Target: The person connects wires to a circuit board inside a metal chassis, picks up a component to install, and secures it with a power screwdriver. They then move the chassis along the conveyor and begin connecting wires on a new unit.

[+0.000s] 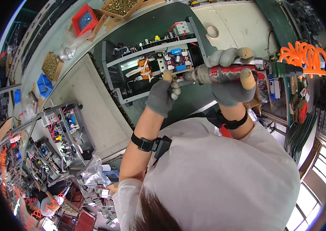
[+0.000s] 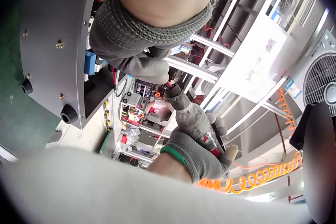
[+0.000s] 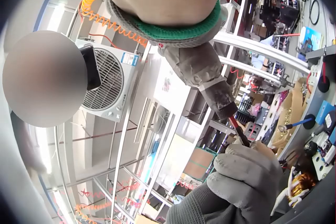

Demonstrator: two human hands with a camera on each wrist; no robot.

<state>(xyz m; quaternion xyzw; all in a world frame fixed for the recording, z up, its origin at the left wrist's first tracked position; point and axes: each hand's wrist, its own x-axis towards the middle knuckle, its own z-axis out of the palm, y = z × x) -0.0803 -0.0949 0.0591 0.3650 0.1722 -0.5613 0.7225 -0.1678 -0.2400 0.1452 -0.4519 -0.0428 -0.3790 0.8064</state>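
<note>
In the head view, my gloved right hand (image 1: 230,93) grips a red-and-grey air screwdriver (image 1: 204,74), its nose wrapped in tape. The tool lies nearly level and points left. My gloved left hand (image 1: 160,97) has its fingers curled at the tool's tip; the right wrist view shows them pinching the end of the screwdriver bit (image 3: 234,123). Whether a screw sits between those fingers I cannot tell. Just beyond the left hand is an open grey metal chassis (image 1: 135,98). Inside it are an orange-wound coil (image 1: 145,70) with white ties and a circuit board (image 1: 166,66) with blue parts.
An orange coiled hose (image 1: 305,52) runs from the tool's rear to the right. A red bin (image 1: 79,16) and boxes of small hardware (image 1: 52,66) line the far left bench. More open chassis units (image 1: 67,131) stand at lower left. A tape roll (image 1: 212,32) lies beyond the chassis.
</note>
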